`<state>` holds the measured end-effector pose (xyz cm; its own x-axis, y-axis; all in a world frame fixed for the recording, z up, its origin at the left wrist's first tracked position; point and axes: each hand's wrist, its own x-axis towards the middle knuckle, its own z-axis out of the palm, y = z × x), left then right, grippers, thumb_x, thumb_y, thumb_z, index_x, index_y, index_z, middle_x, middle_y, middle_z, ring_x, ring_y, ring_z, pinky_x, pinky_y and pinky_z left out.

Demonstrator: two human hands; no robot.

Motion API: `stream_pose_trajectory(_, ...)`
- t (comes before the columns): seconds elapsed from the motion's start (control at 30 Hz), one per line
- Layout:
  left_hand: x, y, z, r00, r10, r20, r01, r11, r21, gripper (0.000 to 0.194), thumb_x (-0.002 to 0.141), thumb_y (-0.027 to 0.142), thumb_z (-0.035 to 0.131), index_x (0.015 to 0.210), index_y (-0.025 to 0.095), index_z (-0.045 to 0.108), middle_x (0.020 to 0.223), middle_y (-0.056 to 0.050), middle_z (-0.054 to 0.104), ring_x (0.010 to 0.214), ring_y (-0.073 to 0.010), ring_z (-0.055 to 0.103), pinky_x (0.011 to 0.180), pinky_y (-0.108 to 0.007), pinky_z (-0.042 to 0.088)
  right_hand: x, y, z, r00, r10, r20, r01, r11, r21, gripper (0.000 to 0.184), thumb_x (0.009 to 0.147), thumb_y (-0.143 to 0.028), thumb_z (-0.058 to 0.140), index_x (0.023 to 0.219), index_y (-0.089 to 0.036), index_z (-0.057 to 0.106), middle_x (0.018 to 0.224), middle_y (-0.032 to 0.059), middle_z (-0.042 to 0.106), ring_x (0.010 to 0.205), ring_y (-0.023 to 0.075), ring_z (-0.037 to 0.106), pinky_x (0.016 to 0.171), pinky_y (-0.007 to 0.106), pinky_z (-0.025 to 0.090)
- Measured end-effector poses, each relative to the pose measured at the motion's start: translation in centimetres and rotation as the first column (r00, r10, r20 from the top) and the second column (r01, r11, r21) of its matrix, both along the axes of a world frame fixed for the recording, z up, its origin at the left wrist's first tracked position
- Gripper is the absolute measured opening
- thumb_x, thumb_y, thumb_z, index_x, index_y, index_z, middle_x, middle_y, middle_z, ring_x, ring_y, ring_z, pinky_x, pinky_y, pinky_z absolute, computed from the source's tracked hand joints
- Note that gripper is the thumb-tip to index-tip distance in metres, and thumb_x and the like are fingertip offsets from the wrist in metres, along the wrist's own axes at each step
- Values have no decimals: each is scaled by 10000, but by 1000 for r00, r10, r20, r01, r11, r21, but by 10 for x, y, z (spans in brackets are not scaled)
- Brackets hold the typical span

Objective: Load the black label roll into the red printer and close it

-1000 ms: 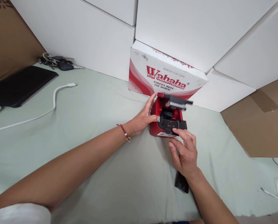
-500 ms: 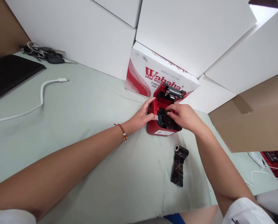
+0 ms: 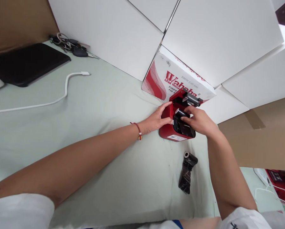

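The red machine (image 3: 168, 131) stands on the surface (image 3: 132, 178), its lid (image 3: 192, 100) raised. At nine o'clock the left hand (image 3: 155, 121), partly open, grips it; at three o'clock the right hand (image 3: 199, 121) pinches a black roll (image 3: 181, 113) between thumb and fingers.

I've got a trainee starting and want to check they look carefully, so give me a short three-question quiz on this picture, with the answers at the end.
1. What does the right hand hold?
A) a white cable
B) a black roll
C) a bunch of keys

2. True or false: the left hand touches the red machine, whose lid stands open.

3. Which is nearer the camera wearer's body: the red machine or the loose roll with a dark strip trailing from it?

Key: 1. B; 2. true; 3. the loose roll.
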<state>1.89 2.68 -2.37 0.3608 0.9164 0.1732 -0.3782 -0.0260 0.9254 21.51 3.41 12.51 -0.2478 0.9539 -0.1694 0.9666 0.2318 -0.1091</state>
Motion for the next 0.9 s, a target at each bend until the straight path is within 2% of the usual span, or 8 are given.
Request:
stream_pose_trajectory(0.1, -2, -2, 4, 1000, -13, -23, 12, 1000, -23, 1032, 805, 341, 804, 1735, 265, 365, 1772, -156, 465, 1578, -396, 517, 1352, -620, 407, 35, -41, 24, 945, -24, -326, 53, 995, 79, 337, 976, -522, 735, 1210, -280, 724, 1193, 77, 799, 843, 239, 708, 723, 373, 570)
stream_pose_trajectory(0.2, -4, -2, 5, 999, -10, -35, 9, 1000, -25, 1025, 803, 344, 803, 1729, 254, 373, 1762, -156, 467, 1602, -394, 487, 1380, -609, 367, 81, -73, 34, 911, -127, -393, 149, 989, 25, 422, 956, -631, 754, 1210, -294, 735, 1103, 83, 804, 821, 247, 697, 663, 366, 553)
stream_pose_trajectory(0.27, -4, -1, 3, 1000, -13, -28, 13, 1000, -19, 1009, 812, 351, 796, 1726, 280, 374, 1746, -138, 487, 1618, -390, 471, 1384, -608, 358, 112, -83, 23, 914, -231, -335, 223, 973, -62, 408, 934, -629, 751, 1158, -288, 746, 1046, 84, 817, 798, 258, 704, 653, 378, 558)
stream_pose_trajectory(0.37, -3, 1, 0, 999, -28, -20, 28, 999, -16, 993, 827, 360, 788, 1727, 323, 370, 1715, -115, 530, 1647, -393, 441, 1383, -629, 351, 150, -86, -9, 925, -356, -131, 335, 929, -156, 276, 857, -547, 753, 945, -286, 732, 879, 61, 806, 725, 270, 689, 664, 408, 556)
stream_pose_trajectory(0.43, -2, 3, -2, 1000, -26, -13, 26, 1000, -8, 991, 821, 356, 790, 1722, 328, 378, 1750, -108, 501, 1674, -402, 408, 1397, -642, 324, 162, -90, -31, 919, -391, -49, 378, 909, -175, 221, 819, -492, 740, 901, -287, 729, 815, 49, 784, 705, 274, 683, 694, 426, 562)
stream_pose_trajectory(0.6, -2, 6, -4, 1000, -22, 0, 22, 1000, 11, 980, 802, 368, 808, 1694, 310, 405, 1784, -98, 471, 1714, -406, 351, 1436, -629, 262, 144, -123, -60, 914, -330, -237, 335, 942, -20, 440, 966, -581, 634, 1227, -260, 782, 981, 73, 795, 668, 238, 648, 692, 422, 578)
stream_pose_trajectory(0.73, -3, 7, -5, 1000, -19, -21, 20, 1000, 10, 971, 799, 363, 820, 1680, 332, 413, 1768, -85, 494, 1727, -396, 326, 1445, -631, 234, 111, -135, -68, 931, -160, -328, 116, 982, -149, 373, 1012, -529, 656, 1232, -267, 804, 1197, 105, 825, 855, 255, 741, 839, 437, 624)
stream_pose_trajectory(0.9, -1, 6, -4, 1000, -18, 0, 18, 1000, 16, 990, 801, 363, 812, 1696, 305, 392, 1787, -104, 464, 1713, -393, 353, 1441, -614, 252, 91, -126, -62, 969, -96, -227, 39, 969, -245, 286, 999, -365, 657, 1221, -260, 803, 1205, 108, 834, 1051, 296, 785, 971, 471, 628)
